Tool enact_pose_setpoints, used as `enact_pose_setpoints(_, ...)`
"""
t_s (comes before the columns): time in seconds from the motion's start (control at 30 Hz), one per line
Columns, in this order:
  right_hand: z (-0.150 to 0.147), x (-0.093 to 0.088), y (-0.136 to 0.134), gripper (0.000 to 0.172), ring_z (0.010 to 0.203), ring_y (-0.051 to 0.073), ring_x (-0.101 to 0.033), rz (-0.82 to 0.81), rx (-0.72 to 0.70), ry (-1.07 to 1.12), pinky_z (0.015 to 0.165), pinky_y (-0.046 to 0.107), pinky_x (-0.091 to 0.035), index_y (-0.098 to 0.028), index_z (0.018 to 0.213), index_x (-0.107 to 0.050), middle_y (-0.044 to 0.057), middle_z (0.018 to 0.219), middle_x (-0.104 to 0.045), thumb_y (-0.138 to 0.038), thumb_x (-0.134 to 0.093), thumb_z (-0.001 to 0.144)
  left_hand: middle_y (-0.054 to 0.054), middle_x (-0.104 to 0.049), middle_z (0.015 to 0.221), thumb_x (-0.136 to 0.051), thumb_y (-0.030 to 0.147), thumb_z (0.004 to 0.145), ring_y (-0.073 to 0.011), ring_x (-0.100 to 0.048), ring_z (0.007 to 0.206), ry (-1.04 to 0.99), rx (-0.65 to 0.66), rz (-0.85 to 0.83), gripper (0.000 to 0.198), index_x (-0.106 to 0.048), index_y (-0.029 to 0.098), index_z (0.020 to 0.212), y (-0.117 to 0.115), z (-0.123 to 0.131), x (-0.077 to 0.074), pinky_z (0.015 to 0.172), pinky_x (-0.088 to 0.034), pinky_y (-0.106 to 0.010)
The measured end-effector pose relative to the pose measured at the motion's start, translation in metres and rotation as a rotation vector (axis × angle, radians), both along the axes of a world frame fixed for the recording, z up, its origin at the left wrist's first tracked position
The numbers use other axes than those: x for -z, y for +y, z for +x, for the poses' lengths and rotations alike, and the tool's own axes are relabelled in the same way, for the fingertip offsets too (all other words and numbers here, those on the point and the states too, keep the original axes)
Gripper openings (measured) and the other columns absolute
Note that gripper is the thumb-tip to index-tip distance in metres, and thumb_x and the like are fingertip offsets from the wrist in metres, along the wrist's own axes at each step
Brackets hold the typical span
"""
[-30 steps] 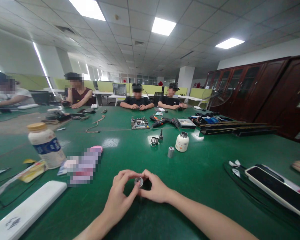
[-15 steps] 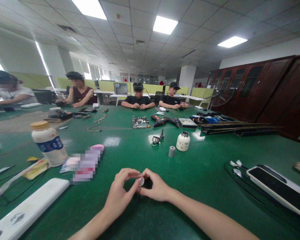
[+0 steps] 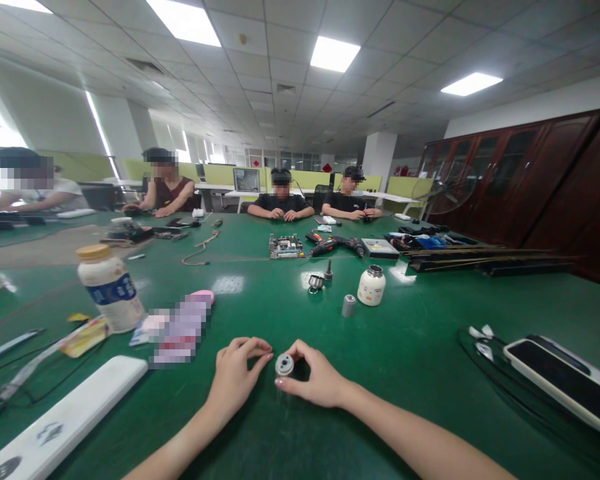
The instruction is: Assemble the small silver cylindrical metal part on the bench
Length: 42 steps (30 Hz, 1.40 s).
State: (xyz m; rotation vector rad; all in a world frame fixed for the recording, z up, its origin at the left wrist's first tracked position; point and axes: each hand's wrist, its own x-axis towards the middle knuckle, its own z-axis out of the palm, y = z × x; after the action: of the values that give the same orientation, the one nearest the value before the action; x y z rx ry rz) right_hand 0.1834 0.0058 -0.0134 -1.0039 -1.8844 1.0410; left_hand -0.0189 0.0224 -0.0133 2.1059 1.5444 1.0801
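Observation:
My right hand [image 3: 316, 379] pinches a small round metal part [image 3: 284, 365] just above the green table [image 3: 405, 347], near the front edge. My left hand [image 3: 237, 373] hovers just left of the part with thumb and fingers curled together, a small gap away from it. Farther back on the table stand a white jar [image 3: 371, 285], a small grey cylinder [image 3: 349, 305], a metal ring piece [image 3: 315, 283] and a dark knob [image 3: 329, 271].
A white bottle with a yellow cap [image 3: 110, 288] stands at the left, a white flat device [image 3: 65, 417] at the front left, a phone [image 3: 565, 377] at the right. A circuit board [image 3: 286, 246] and power tools [image 3: 335, 245] lie mid-table. Several people sit along the far side.
My left hand has let go of the round part and drawn slightly left; the right hand alone holds it now. The view has shifted a little.

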Motion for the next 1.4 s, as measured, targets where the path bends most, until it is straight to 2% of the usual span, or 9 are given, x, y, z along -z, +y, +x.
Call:
enact_pose_setpoints(0.17,0.0,-0.001,0.0,0.032,0.084,0.018,-0.061,0.008,0.002,0.012,0.078,0.03,-0.044,-0.02,0.091,-0.059,0.0,0.09,-0.066,-0.033,-0.08,0.071,-0.004,-0.073,0.086,-0.066,0.045,0.081,-0.024,-0.067,0.086,-0.215,-0.037,0.198,0.022,-0.07,0.024,0.083,-0.01,0.008,-0.006,0.081,-0.054,-0.041)
enact_pose_setpoints(0.23,0.0,-0.001,0.0,0.031,0.084,0.018,-0.061,0.013,-0.002,0.021,0.077,0.03,-0.044,-0.02,0.09,-0.059,0.0,0.089,-0.066,-0.032,-0.08,0.071,-0.004,-0.071,0.084,-0.068,0.045,0.081,-0.0223,-0.068,0.083,-0.259,-0.017,0.273,0.022,-0.069,0.023,0.083,-0.018,0.014,-0.008,0.078,-0.055,-0.038)
enact_pose_setpoints(0.37,0.0,0.0,0.0,0.029,0.083,0.018,-0.062,0.023,-0.013,0.042,0.076,0.029,-0.044,-0.02,0.09,-0.058,-0.001,0.089,-0.066,-0.03,-0.078,0.072,-0.003,-0.069,0.082,-0.069,0.039,0.081,-0.0203,-0.068,0.08,-0.224,0.077,0.324,0.016,-0.069,0.023,0.082,-0.03,0.023,-0.01,0.071,-0.058,-0.033)
enact_pose_setpoints(0.5,-0.001,-0.001,0.0,0.03,0.083,0.017,-0.061,0.033,-0.002,0.035,0.075,0.029,-0.044,-0.02,0.089,-0.057,-0.001,0.088,-0.066,-0.032,-0.079,0.072,-0.004,-0.069,0.083,-0.069,0.037,0.082,-0.0202,-0.068,0.081,-0.2,0.083,0.367,0.014,-0.07,0.023,0.084,-0.031,0.024,-0.01,0.07,-0.059,-0.032)
enact_pose_setpoints(0.77,-0.001,-0.001,0.0,0.033,0.082,0.017,-0.06,0.065,-0.011,0.048,0.073,0.028,-0.044,-0.021,0.089,-0.054,-0.001,0.087,-0.064,-0.033,-0.078,0.071,-0.003,-0.071,0.086,-0.065,0.034,0.084,-0.0196,-0.071,0.082,-0.185,0.151,0.344,0.012,-0.068,0.023,0.088,-0.031,0.024,-0.016,0.072,-0.061,-0.032)
enact_pose_setpoints(1.07,-0.001,0.003,0.001,0.033,0.076,0.015,-0.059,0.081,-0.017,0.046,0.071,0.026,-0.043,-0.021,0.091,-0.053,-0.002,0.083,-0.063,-0.032,-0.078,0.071,-0.004,-0.074,0.091,-0.061,0.034,0.087,-0.0208,-0.073,0.084,-0.164,0.189,0.253,0.014,-0.067,0.024,0.095,-0.034,0.024,-0.014,0.076,-0.061,-0.036)
enact_pose_setpoints(1.2,-0.001,0.003,0.002,0.033,0.077,0.015,-0.059,0.091,-0.015,0.049,0.071,0.026,-0.043,-0.021,0.089,-0.053,-0.002,0.083,-0.064,-0.034,-0.077,0.072,-0.005,-0.075,0.097,-0.061,0.032,0.087,-0.022,-0.073,0.091,-0.166,0.204,0.228,0.017,-0.068,0.025,0.101,-0.033,0.022,-0.014,0.079,-0.061,-0.036)
enact_pose_setpoints(1.3,-0.001,0.003,0.002,0.033,0.078,0.016,-0.06,0.096,-0.012,0.04,0.071,0.026,-0.044,-0.021,0.089,-0.054,-0.002,0.085,-0.064,-0.035,-0.078,0.072,-0.005,-0.074,0.099,-0.061,0.032,0.087,-0.0222,-0.072,0.094,-0.195,0.207,0.232,0.014,-0.07,0.024,0.095,-0.032,0.023,-0.014,0.082,-0.06,-0.036)
enact_pose_setpoints(1.4,-0.001,0.003,0.001,0.033,0.08,0.016,-0.06,0.095,-0.007,0.026,0.072,0.026,-0.045,-0.021,0.09,-0.054,-0.002,0.087,-0.065,-0.034,-0.078,0.072,-0.005,-0.073,0.089,-0.063,0.034,0.085,-0.0211,-0.072,0.088,-0.238,0.183,0.254,0.013,-0.069,0.022,0.084,-0.032,0.024,-0.015,0.078,-0.061,-0.033)
